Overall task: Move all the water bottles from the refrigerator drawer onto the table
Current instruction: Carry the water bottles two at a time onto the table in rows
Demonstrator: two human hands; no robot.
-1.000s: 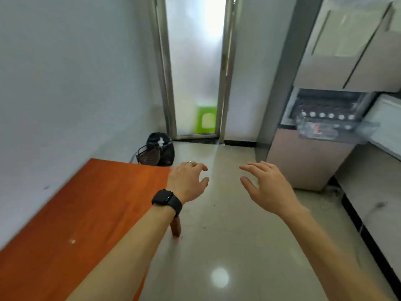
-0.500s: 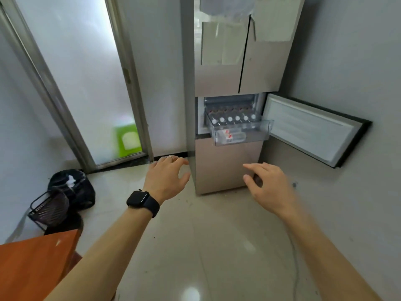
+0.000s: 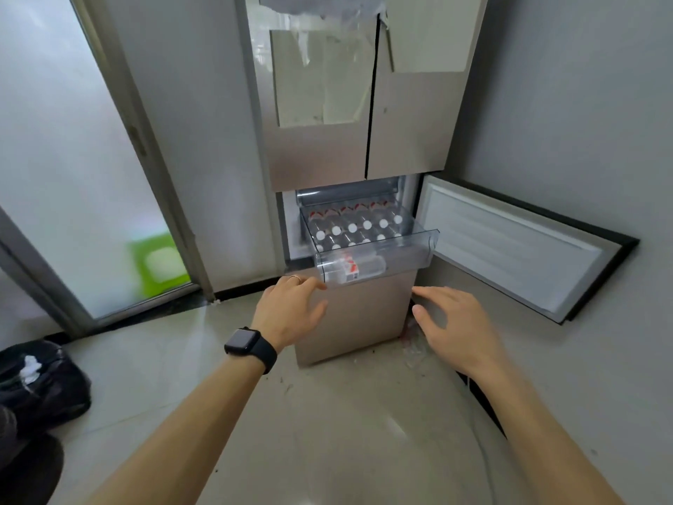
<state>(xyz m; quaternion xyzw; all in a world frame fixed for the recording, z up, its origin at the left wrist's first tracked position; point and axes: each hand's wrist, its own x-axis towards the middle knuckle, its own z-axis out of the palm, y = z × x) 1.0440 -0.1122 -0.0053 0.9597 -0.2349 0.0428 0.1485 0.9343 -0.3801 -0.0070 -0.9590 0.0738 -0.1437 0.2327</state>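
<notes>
A clear plastic refrigerator drawer (image 3: 418, 246) is pulled out of the silver fridge (image 3: 349, 151). Several water bottles (image 3: 351, 227) with white caps and red-white labels lie in rows inside it. One bottle (image 3: 351, 268) lies crosswise against the drawer's front wall. My left hand (image 3: 291, 309), with a ring and a black watch on the wrist, hovers just below the drawer's left front corner, fingers spread and holding nothing. My right hand (image 3: 455, 326) is held out below the drawer's right side, fingers relaxed and empty. The table is out of view.
The fridge's lower door (image 3: 517, 242) stands swung wide to the right, against the grey wall. A frosted glass door (image 3: 73, 176) is at the left. A black bag (image 3: 40, 384) lies on the floor at lower left. Pale tiled floor (image 3: 327, 431) lies in front.
The view has swung right from the orange table to the fridge and come closer. Both hands stay raised and empty, now nearer the pulled-out drawer.
</notes>
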